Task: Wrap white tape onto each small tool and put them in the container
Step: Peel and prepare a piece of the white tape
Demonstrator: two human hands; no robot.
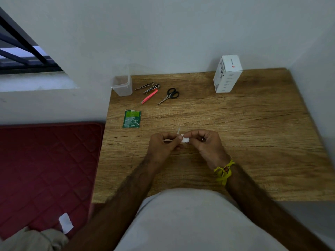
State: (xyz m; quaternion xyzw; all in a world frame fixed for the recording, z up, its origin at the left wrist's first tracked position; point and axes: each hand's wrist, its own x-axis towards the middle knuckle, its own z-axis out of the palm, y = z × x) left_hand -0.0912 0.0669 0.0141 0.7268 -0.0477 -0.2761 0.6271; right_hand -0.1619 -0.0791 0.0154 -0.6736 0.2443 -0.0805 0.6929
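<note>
Over the middle of the wooden table (253, 127), my left hand (163, 145) and my right hand (208, 142) meet and pinch a small piece of white tape (185, 139) between their fingertips. A thin strip sticks up from it. Whether a tool is inside the tape is hidden by my fingers. At the far left stands a clear plastic container (122, 86). Beside it lie silver tweezers (144, 86), a nail clipper (152, 88), pink tweezers (149, 96) and black-handled scissors (169, 95).
A torn green packet (132, 118) lies left of my hands. A white box (227, 74) stands at the back right by the wall. A red quilted mattress (45, 169) lies left of the table, with a white scrap (66, 222) on it.
</note>
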